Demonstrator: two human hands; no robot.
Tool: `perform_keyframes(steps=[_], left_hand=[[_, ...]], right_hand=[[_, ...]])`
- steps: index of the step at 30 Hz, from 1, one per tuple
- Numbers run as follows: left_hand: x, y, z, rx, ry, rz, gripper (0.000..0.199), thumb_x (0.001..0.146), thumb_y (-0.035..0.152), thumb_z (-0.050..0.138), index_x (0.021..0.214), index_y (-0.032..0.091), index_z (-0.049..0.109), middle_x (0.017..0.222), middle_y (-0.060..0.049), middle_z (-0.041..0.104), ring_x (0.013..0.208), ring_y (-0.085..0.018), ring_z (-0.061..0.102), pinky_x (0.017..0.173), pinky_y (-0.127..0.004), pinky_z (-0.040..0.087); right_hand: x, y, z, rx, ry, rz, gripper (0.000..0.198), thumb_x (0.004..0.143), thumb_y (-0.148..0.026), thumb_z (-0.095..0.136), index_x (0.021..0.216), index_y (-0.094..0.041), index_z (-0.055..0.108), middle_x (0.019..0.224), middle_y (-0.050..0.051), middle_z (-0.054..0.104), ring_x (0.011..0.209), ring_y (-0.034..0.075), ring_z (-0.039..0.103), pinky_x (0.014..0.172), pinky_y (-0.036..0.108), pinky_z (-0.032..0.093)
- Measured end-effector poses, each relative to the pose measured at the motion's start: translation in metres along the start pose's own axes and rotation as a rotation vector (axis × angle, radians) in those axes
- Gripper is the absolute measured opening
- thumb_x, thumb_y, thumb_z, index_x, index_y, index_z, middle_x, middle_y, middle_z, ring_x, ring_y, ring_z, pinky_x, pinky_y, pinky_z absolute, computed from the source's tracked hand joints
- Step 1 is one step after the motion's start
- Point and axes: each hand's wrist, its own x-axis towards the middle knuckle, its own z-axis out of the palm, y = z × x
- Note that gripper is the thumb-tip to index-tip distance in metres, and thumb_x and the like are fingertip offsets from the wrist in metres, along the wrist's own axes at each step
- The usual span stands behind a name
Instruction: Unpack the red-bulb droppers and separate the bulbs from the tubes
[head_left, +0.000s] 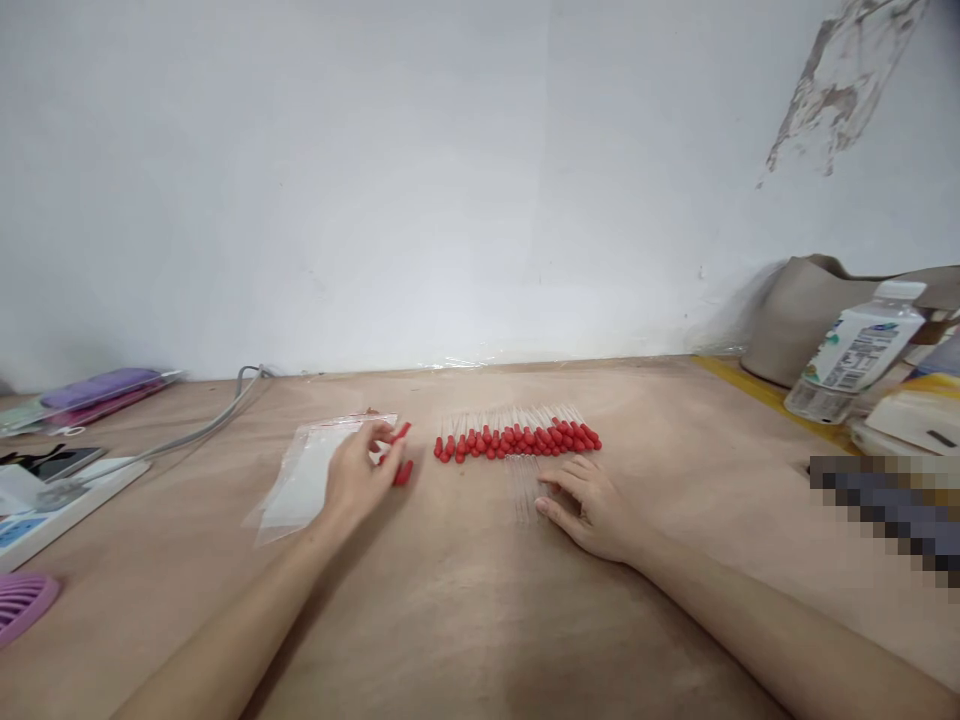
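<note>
My left hand (360, 470) is closed, a small red rubber bulb (403, 432) between its thumb and fingers. More red bulbs (403, 473) lie on the table beside the fingertips. Toward the centre, a row of droppers (517, 437) lies side by side, red bulbs facing me and thin clear tubes pointing to the wall. Just in front of them sits a group of thin clear tubes (521, 490) without bulbs. Over their right edge rests my right hand (589, 505), thumb and fingers apart; whether it touches a tube is hard to make out.
Clear plastic bags (296, 480) lie under and left of my left hand. Farther left are a white power strip (75, 510) with a grey cable (202, 430) and a purple pouch (101, 388). A plastic bottle (855, 350) and a beige bag (795, 310) stand at the right.
</note>
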Motion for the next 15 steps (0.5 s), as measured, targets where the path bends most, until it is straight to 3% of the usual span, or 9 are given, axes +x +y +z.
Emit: perform_keyframes(steps=[2,5,10,15], left_hand=[[0.013,-0.017,-0.007,0.1,0.005,-0.095,0.023,0.074,0.04,0.05,0.086,0.021,0.054,0.085,-0.001,0.063,0.071,-0.016,0.056,0.061,-0.026,0.041],[0.02,-0.035,-0.011,0.211,-0.088,-0.186,0.027,0.073,0.044,0.049,0.086,0.021,0.055,0.082,0.0,0.065,0.069,-0.018,0.057,0.062,-0.028,0.039],[0.017,-0.042,-0.01,0.299,-0.251,-0.198,0.032,0.077,0.048,0.041,0.08,0.023,0.061,0.079,0.0,0.067,0.071,-0.021,0.059,0.063,-0.03,0.036],[0.014,-0.035,-0.011,0.348,-0.136,-0.162,0.037,0.083,0.042,0.031,0.082,0.02,0.061,0.083,-0.005,0.065,0.082,-0.025,0.056,0.069,-0.033,0.035]], right_hand=[[0.0,0.0,0.001,-0.001,0.014,-0.014,0.021,0.082,-0.033,0.049,0.095,-0.019,0.058,0.08,0.005,0.059,0.078,0.018,0.051,0.074,0.034,0.04],[0.0,0.0,0.001,-0.002,0.036,-0.025,0.02,0.082,-0.033,0.048,0.093,-0.019,0.058,0.08,0.006,0.06,0.078,0.018,0.051,0.072,0.033,0.04],[0.0,0.001,0.001,0.0,0.023,-0.001,0.02,0.083,-0.032,0.047,0.092,-0.019,0.059,0.078,0.005,0.06,0.077,0.018,0.051,0.072,0.034,0.039],[0.0,0.002,0.002,-0.006,0.043,-0.007,0.019,0.083,-0.031,0.047,0.091,-0.018,0.059,0.076,0.005,0.06,0.075,0.018,0.05,0.071,0.034,0.039]])
